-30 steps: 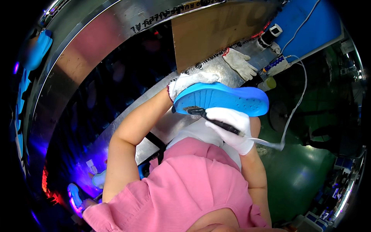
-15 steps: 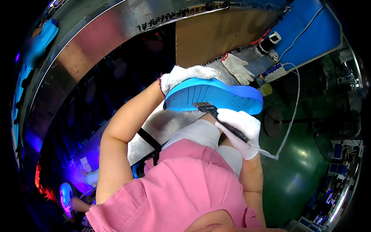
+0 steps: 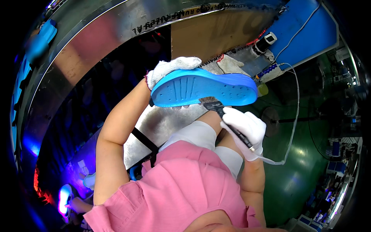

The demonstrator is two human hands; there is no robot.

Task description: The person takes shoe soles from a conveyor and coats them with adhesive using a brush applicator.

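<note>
A blue shoe sole (image 3: 181, 89) is held sideways in front of me, its grooved and dotted face toward me. My left hand (image 3: 174, 69), in a white knit glove, wraps over the sole's upper left edge; some of its fingers are hidden behind the sole. In my right hand (image 3: 249, 125), also white-gloved, is a black-handled brush (image 3: 234, 129) with a thin clear tube (image 3: 288, 150) running from its rear end. The bristles lie at the sole's lower edge, near its middle; whether they touch it I cannot tell.
A curved metal rim (image 3: 96, 36) arcs around a dark recess on the left. Beyond the sole are a cardboard sheet (image 3: 220, 33), a loose white glove (image 3: 232, 63) and a blue panel (image 3: 305, 34). At lower left, another person's hand (image 3: 79, 205) is beside a purple-lit shoe piece (image 3: 65, 199).
My left hand and the sole have shifted left and slightly up. The brush has moved a little right, from the sole's face to its lower edge.
</note>
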